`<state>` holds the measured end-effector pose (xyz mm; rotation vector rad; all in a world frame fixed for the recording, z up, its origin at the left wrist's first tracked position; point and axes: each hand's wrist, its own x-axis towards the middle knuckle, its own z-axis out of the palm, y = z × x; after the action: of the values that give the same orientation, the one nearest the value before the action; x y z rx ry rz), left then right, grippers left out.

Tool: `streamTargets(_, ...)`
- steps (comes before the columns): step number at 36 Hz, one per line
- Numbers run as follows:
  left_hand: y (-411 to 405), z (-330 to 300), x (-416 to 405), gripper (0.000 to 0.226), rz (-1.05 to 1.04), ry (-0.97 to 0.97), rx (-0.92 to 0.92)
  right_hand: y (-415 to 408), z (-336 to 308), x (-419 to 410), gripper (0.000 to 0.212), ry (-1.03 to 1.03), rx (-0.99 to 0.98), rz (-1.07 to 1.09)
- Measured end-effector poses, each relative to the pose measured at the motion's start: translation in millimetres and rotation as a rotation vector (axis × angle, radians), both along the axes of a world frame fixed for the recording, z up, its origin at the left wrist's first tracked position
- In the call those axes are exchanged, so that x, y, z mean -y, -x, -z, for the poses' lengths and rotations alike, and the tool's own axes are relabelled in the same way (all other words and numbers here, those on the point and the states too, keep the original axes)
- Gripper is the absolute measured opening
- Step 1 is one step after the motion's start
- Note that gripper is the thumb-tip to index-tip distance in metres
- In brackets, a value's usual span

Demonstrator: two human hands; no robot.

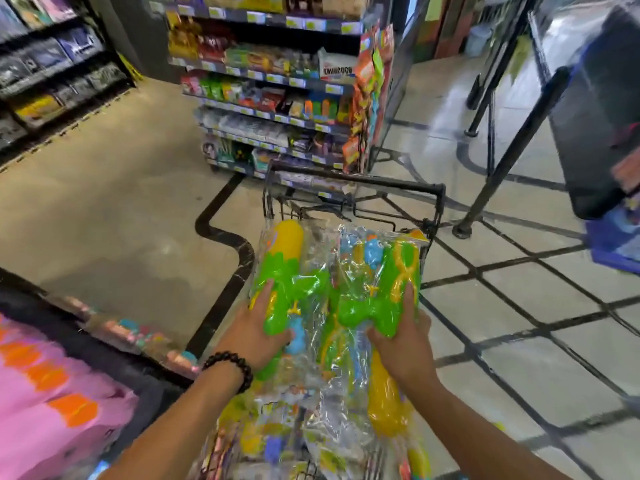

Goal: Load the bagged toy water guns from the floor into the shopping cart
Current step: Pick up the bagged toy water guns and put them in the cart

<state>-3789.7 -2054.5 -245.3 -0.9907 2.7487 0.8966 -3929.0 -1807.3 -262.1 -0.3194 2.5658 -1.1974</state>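
Note:
Green and yellow toy water guns in clear plastic bags [322, 292] lie piled in the black wire shopping cart [356, 183] in front of me. My left hand [256, 332], with a dark bead bracelet at the wrist, grips the left bagged gun [280, 271] by its green body. My right hand [405, 344] grips the right bagged gun [391, 299] at its green lower end. Both guns rest on top of the pile. More bagged guns [277, 434] fill the cart's near end below my wrists.
A store shelf of snacks [277, 98] stands just beyond the cart. A second shelf [52, 64] runs along the left. Pink and orange packaged goods [52, 393] sit at the lower left. Black stand legs [512, 150] and a blue bin [613, 244] are at the right on the tiled floor.

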Motion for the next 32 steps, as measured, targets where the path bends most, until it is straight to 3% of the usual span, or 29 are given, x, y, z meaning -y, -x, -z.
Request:
streamTargets(13, 81, 66, 40, 0.11, 0.029, -0.066, 0.06, 43, 61, 47, 0.114, 0.025, 0.044, 0.078)
streamTargets(32, 79, 110, 30, 0.108, -0.003, -0.162, -0.016, 54, 120, 41, 0.11, -0.001, 0.013, 0.077)
